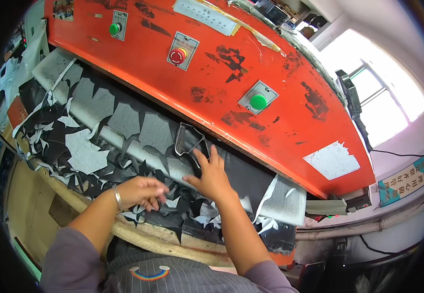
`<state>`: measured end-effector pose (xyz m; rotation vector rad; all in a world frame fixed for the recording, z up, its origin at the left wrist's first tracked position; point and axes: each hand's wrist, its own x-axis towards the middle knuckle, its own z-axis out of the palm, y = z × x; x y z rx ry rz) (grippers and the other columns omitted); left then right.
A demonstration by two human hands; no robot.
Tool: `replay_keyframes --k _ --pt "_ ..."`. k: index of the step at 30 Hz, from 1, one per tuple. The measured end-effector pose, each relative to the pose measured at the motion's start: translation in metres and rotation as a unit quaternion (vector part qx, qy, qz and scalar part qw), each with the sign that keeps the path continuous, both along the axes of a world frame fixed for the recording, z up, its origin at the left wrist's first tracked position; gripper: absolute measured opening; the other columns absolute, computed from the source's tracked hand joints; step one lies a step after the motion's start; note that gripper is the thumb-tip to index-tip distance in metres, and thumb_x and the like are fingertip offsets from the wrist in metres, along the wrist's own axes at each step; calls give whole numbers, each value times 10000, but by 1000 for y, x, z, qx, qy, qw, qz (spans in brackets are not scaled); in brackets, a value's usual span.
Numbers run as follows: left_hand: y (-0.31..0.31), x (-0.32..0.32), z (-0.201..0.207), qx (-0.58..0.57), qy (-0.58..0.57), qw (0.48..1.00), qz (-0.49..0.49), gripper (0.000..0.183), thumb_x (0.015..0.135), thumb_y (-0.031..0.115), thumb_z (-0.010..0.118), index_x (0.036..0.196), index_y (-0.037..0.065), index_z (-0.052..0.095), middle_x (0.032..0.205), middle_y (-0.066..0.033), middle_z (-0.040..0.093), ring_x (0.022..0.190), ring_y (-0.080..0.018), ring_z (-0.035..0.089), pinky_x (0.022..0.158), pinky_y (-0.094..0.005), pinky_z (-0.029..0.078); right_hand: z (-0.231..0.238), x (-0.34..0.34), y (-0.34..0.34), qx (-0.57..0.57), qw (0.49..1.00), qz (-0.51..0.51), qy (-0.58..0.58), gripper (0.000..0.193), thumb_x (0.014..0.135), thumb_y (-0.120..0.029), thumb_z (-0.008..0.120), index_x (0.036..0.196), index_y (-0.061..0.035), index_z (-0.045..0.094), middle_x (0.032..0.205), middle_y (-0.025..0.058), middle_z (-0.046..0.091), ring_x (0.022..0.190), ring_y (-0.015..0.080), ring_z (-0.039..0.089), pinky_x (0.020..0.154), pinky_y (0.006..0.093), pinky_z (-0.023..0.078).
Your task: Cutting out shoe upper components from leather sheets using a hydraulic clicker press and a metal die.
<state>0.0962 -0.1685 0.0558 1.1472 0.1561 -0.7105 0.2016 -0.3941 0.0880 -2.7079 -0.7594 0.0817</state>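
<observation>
My right hand [213,179] has its fingers spread, reaching over the dark sheet material [246,178]. Its fingertips are beside a metal-edged cutting die [178,140], which lies on the sheet near the red machine; whether they touch it I cannot tell. Nothing shows in that hand's grasp. Over the offcuts nearer to me, my left hand [141,193] hangs with loosely bent fingers and no held thing visible. Grey cut-out shapes and gaps run along the sheet left of the die. A pale cutting board [290,201] lies underneath.
The red press beam [222,93] spans the far side, with green buttons [258,101] and a red stop button [177,56]. Torn grey and black scraps [87,151] pile along the front left. A worn, pale ledge [143,234] borders the near side.
</observation>
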Motion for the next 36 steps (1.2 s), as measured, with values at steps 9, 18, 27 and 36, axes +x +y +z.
replay_keyframes --k 9,18,27,36 --pt "-51 71 -16 58 -87 951 292 645 980 498 413 1465 104 255 1170 -71 573 725 -123 609 592 -243 488 -13 20 5 123 992 10 14 636 642 -267 842 1187 -72 578 1253 279 445 1171 421 429 975 446 410" --pt "-104 49 -32 187 -165 933 259 550 955 563 433 803 68 618 690 -15 600 618 -112 539 541 -302 430 -32 -62 -79 347 913 -2 214 551 756 -291 793 1184 -88 511 1135 151 484 1037 239 513 893 306 421" --pt "-115 49 -41 455 -340 803 180 433 874 325 610 642 -37 562 642 -201 541 601 -360 548 573 -429 410 -7 -29 -180 162 984 -67 25 538 641 -180 842 1131 -129 625 1344 240 448 1213 392 435 1003 423 392" --pt "-112 41 -43 442 -343 802 211 424 860 310 618 615 -31 555 617 -200 540 563 -357 541 544 -436 405 -52 14 -197 187 980 -70 -21 563 644 -151 828 1168 -145 624 1408 182 423 1220 372 418 1018 426 375"
